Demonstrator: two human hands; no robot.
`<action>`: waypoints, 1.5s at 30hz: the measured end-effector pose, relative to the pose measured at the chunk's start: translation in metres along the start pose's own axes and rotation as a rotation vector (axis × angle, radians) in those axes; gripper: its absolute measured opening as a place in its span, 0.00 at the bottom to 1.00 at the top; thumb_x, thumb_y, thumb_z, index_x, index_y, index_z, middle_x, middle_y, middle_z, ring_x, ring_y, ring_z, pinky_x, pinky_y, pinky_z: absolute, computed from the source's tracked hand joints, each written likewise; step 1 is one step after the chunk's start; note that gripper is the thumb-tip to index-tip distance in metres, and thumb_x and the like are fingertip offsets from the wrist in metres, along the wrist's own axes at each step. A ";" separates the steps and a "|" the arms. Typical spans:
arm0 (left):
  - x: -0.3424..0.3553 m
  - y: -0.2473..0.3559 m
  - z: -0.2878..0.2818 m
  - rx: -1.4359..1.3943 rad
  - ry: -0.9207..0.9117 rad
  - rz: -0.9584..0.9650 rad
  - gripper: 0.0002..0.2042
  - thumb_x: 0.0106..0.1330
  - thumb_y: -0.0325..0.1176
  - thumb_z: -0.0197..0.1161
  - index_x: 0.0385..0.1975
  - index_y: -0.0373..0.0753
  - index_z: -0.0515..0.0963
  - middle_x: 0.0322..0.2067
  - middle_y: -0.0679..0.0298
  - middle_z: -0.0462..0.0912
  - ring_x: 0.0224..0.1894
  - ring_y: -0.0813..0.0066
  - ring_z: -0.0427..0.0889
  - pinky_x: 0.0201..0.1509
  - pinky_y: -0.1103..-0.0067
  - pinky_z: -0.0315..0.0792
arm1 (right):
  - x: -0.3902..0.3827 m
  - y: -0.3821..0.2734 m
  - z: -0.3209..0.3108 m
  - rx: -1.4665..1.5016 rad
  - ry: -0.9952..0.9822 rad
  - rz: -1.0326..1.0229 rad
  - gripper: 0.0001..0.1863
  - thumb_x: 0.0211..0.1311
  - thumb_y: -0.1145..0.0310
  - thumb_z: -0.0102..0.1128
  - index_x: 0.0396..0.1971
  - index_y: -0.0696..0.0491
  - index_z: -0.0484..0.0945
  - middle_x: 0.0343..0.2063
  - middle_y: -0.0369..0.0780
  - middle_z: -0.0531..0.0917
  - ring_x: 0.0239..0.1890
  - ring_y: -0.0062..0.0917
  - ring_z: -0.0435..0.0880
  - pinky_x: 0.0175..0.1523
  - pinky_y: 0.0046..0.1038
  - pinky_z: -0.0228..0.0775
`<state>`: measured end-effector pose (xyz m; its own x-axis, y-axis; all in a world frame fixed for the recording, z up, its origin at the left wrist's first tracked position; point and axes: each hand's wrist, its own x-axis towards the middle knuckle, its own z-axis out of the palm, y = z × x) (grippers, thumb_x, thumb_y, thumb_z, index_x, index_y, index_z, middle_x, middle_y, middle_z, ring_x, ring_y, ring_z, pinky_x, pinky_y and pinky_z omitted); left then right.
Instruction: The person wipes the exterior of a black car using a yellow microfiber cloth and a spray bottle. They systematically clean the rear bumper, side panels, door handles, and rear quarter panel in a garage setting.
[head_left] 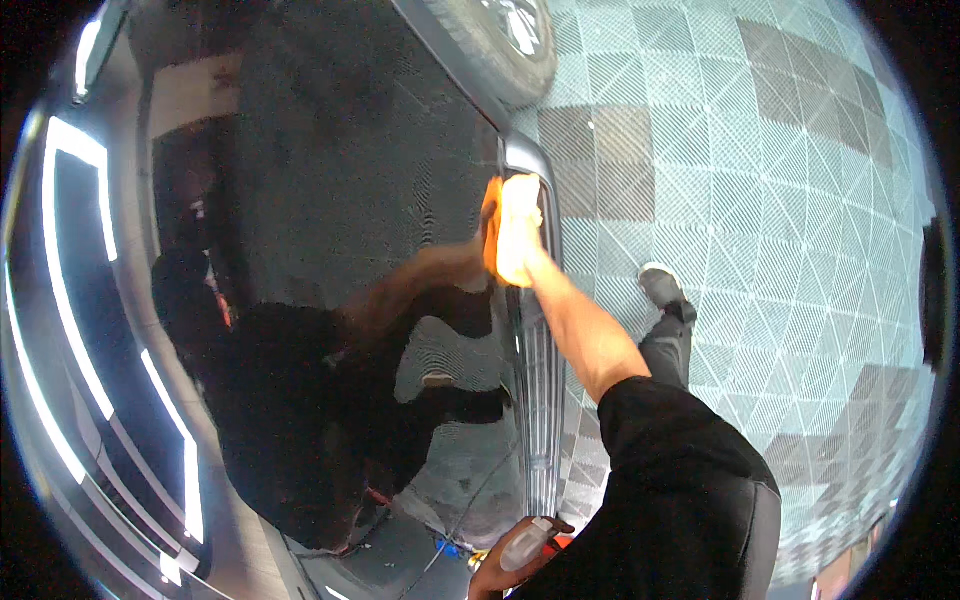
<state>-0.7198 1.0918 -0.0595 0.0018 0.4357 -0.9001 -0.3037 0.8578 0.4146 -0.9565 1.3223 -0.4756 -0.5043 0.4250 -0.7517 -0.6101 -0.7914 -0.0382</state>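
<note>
My right hand point(521, 235) presses a folded orange cloth point(491, 228) against the lower edge of a glossy black car door panel point(330, 160). Its fingers are bright and washed out by the light. The bare forearm reaches up from a black sleeve. At the bottom of the view, my left hand point(490, 578) is closed around a small translucent bottle point(526, 545), with a bit of red beside it. My sleeve hides part of that hand. Along the panel's base runs a ribbed dark side step point(538, 400), just below the cloth.
A car wheel point(515, 40) stands beyond the panel's far end. Grey patterned floor tiles point(740, 230) cover the right side, where my shoe point(660, 285) rests. Bright strip lights and my own dark shape are mirrored in the bodywork. A thin dark line, perhaps a cable, shows near the bottom.
</note>
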 end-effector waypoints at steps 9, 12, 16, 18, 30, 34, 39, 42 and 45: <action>0.001 0.053 0.015 -0.003 0.053 0.091 0.20 0.64 0.23 0.65 0.57 0.37 0.75 0.55 0.58 0.81 0.55 0.68 0.79 0.61 0.73 0.70 | -0.091 -0.130 0.261 -0.612 -0.361 -0.679 0.23 0.74 0.57 0.47 0.59 0.56 0.71 0.57 0.45 0.77 0.63 0.37 0.72 0.69 0.38 0.60; -0.013 0.057 0.016 -0.003 0.058 0.125 0.20 0.64 0.23 0.65 0.57 0.37 0.75 0.55 0.58 0.81 0.56 0.68 0.80 0.61 0.73 0.71 | -0.139 -0.190 0.361 -0.703 -0.473 -1.023 0.21 0.74 0.58 0.47 0.57 0.57 0.73 0.55 0.46 0.78 0.62 0.38 0.73 0.68 0.39 0.61; -0.018 0.055 -0.005 0.030 0.031 0.165 0.20 0.65 0.23 0.65 0.57 0.37 0.74 0.55 0.58 0.81 0.56 0.69 0.80 0.61 0.73 0.71 | -0.175 -0.254 0.451 -0.716 -0.503 -1.305 0.20 0.74 0.58 0.48 0.54 0.57 0.75 0.53 0.47 0.79 0.60 0.40 0.74 0.67 0.41 0.62; -0.020 0.040 -0.005 0.000 0.045 0.179 0.20 0.65 0.23 0.66 0.57 0.36 0.74 0.55 0.58 0.81 0.56 0.69 0.80 0.61 0.73 0.71 | -0.191 -0.242 0.449 -0.756 -0.538 -1.309 0.20 0.74 0.59 0.48 0.53 0.58 0.76 0.51 0.48 0.80 0.60 0.41 0.74 0.66 0.42 0.62; 0.036 0.169 -0.033 0.266 0.043 0.183 0.14 0.69 0.34 0.67 0.52 0.40 0.79 0.47 0.58 0.83 0.51 0.67 0.83 0.58 0.71 0.74 | -0.108 -0.132 0.256 -0.565 -0.568 -0.723 0.26 0.74 0.65 0.49 0.68 0.59 0.65 0.68 0.48 0.66 0.72 0.38 0.62 0.75 0.37 0.51; 0.070 0.228 -0.024 0.036 0.044 0.235 0.21 0.65 0.24 0.67 0.58 0.38 0.74 0.53 0.58 0.80 0.57 0.67 0.80 0.62 0.70 0.73 | -0.043 -0.237 0.419 -0.856 -0.697 -1.004 0.23 0.72 0.67 0.49 0.64 0.58 0.70 0.65 0.50 0.70 0.69 0.44 0.66 0.73 0.40 0.57; 0.104 0.248 -0.047 0.110 0.011 0.409 0.22 0.65 0.27 0.69 0.58 0.38 0.74 0.52 0.58 0.80 0.54 0.67 0.82 0.59 0.71 0.75 | 0.014 -0.338 0.582 -0.903 -0.579 -1.609 0.24 0.70 0.52 0.58 0.55 0.57 0.79 0.51 0.49 0.82 0.54 0.36 0.81 0.57 0.36 0.73; 0.102 0.259 -0.049 0.237 -0.010 0.417 0.21 0.65 0.29 0.69 0.58 0.38 0.74 0.52 0.58 0.80 0.53 0.66 0.82 0.58 0.71 0.75 | -0.026 -0.311 0.579 -1.045 -0.599 -1.510 0.28 0.68 0.55 0.57 0.60 0.58 0.72 0.57 0.54 0.75 0.61 0.45 0.72 0.65 0.43 0.62; 0.104 0.269 -0.058 0.228 -0.079 0.414 0.20 0.65 0.32 0.70 0.57 0.38 0.75 0.49 0.58 0.80 0.51 0.65 0.81 0.56 0.70 0.74 | -0.127 -0.258 0.497 -1.087 -0.842 -1.403 0.35 0.65 0.60 0.58 0.69 0.61 0.62 0.66 0.59 0.64 0.70 0.57 0.61 0.74 0.51 0.49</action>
<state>-0.8561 1.3517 -0.0494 0.0001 0.7653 -0.6437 -0.0774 0.6418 0.7630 -1.0389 1.6904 -0.0429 -0.3945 0.6932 0.6032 -0.3657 0.4838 -0.7951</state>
